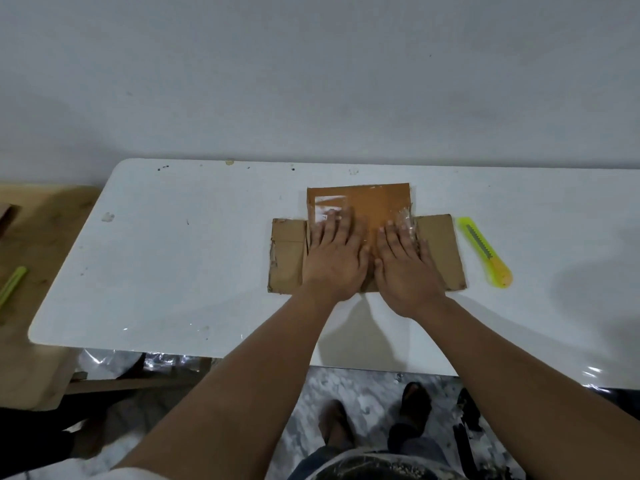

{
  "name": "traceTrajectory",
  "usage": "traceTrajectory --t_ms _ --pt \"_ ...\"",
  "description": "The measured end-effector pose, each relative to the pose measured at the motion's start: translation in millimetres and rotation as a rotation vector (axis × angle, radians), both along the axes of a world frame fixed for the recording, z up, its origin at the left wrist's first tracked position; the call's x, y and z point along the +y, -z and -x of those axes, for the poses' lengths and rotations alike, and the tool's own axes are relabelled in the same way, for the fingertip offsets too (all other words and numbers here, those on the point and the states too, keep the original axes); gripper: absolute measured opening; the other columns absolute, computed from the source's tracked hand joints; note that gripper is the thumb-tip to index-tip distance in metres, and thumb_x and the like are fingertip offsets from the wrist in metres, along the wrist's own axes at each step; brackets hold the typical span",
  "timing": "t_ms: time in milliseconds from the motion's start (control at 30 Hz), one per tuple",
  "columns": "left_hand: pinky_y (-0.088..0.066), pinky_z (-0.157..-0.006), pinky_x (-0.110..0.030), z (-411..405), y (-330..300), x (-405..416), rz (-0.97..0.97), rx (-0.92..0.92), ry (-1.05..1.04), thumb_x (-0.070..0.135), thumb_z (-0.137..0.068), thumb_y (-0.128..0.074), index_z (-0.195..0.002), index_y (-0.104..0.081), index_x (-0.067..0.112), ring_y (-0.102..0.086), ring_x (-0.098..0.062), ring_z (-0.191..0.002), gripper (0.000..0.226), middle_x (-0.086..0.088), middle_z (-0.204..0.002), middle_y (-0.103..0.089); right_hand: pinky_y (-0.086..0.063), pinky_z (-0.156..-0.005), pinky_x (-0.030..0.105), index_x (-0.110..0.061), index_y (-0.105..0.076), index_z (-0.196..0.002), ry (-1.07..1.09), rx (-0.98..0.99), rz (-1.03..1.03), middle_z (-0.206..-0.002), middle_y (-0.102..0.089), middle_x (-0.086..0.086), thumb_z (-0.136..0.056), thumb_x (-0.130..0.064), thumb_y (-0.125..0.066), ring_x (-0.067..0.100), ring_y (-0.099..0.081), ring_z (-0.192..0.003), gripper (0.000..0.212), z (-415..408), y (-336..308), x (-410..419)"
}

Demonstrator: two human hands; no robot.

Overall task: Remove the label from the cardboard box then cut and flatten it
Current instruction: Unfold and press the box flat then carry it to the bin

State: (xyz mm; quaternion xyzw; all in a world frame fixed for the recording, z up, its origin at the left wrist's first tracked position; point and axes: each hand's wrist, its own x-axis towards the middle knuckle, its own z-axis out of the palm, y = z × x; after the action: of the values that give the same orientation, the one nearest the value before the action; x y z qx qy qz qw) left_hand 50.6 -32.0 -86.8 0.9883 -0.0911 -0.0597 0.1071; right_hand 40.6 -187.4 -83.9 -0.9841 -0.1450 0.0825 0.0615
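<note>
Both palms press down with fingers spread flat, left hand (334, 258) and right hand (405, 268) side by side on the flattened cardboard box (374, 206) on the white table (173, 258), though leftover clear tape (405, 221) might spring a flap up.

Left hand (334, 259), right hand (407, 268): flat, side by side

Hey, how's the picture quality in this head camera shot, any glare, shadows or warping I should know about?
Head view: wide-angle warping bows the white table edges; glare streaks mark its near right edge and the clear tape on the flattened cardboard box; a soft shadow falls right of the yellow utility knife; the left hand and right hand are reasonably sharp; the floor below is dim.
</note>
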Motion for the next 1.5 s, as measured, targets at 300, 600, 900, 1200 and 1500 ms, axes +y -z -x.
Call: traceTrajectory --t_ms 300,600,900,1200,1500 --pt "0.008 -0.122 -0.048 -6.0 -0.1 3.9 -0.012 0.005 0.032 0.048 -0.102 -0.012 -0.157 -0.006 0.041 0.010 -0.030 -0.153 0.056 -0.002 -0.167 0.004 -0.023 -0.119 0.048 -0.015 -0.033 -0.150 0.151 -0.059 -0.344 -0.159 -0.027 0.008 -0.093 -0.027 -0.038 0.027 -0.018 -0.149 0.058 14.8 -20.0 -40.8" --pt "0.006 -0.122 -0.048 -4.9 -2.3 2.6 -0.006 0.000 0.033 0.048 -0.101 -0.011 -0.157 -0.005 0.042 0.010 -0.030 -0.153 0.056 -0.003 -0.167 0.003 -0.044 -0.063 0.015 -0.020 -0.042 -0.141 0.700 0.041 -0.885 -0.118 -0.060 -0.006 -0.095 -0.015 -0.047 0.016 -0.062 -0.087 0.047 16.7 -44.9 -62.6" --pt "0.005 -0.122 -0.050 -5.7 -1.1 2.0 -0.035 -0.002 0.034 0.050 -0.100 -0.008 -0.157 0.000 0.040 0.011 -0.031 -0.152 0.058 -0.004 -0.167 0.005 -0.049 -0.071 0.028 -0.035 -0.065 -0.114 0.534 0.147 -0.982 -0.105 -0.065 -0.008 -0.094 -0.016 -0.056 0.015 -0.064 -0.083 0.029 -13.5 -40.5 -40.7" --pt "0.003 -0.122 -0.050 -6.0 1.3 0.4 -0.021 -0.010 0.027 0.049 -0.100 -0.008 -0.157 -0.002 0.041 0.010 -0.030 -0.153 0.058 -0.003 -0.167 0.005 -0.041 -0.102 0.030 -0.015 -0.055 -0.135 0.322 -0.152 -0.578 -0.132 -0.053 0.007 -0.099 -0.011 -0.040 0.023 -0.049 -0.120 0.039 -41.4 -11.6 -21.1" --pt "0.003 -0.122 -0.051 -6.3 3.1 -0.7 -0.009 -0.036 0.008 0.050 -0.100 -0.010 -0.157 -0.006 0.041 0.009 -0.029 -0.153 0.058 -0.003 -0.167 0.002 -0.008 -0.121 0.044 -0.014 -0.014 -0.155 0.264 -0.038 -0.227 -0.164 -0.013 0.006 -0.098 -0.052 -0.017 0.028 -0.007 -0.151 0.068 -46.0 6.8 -14.1"
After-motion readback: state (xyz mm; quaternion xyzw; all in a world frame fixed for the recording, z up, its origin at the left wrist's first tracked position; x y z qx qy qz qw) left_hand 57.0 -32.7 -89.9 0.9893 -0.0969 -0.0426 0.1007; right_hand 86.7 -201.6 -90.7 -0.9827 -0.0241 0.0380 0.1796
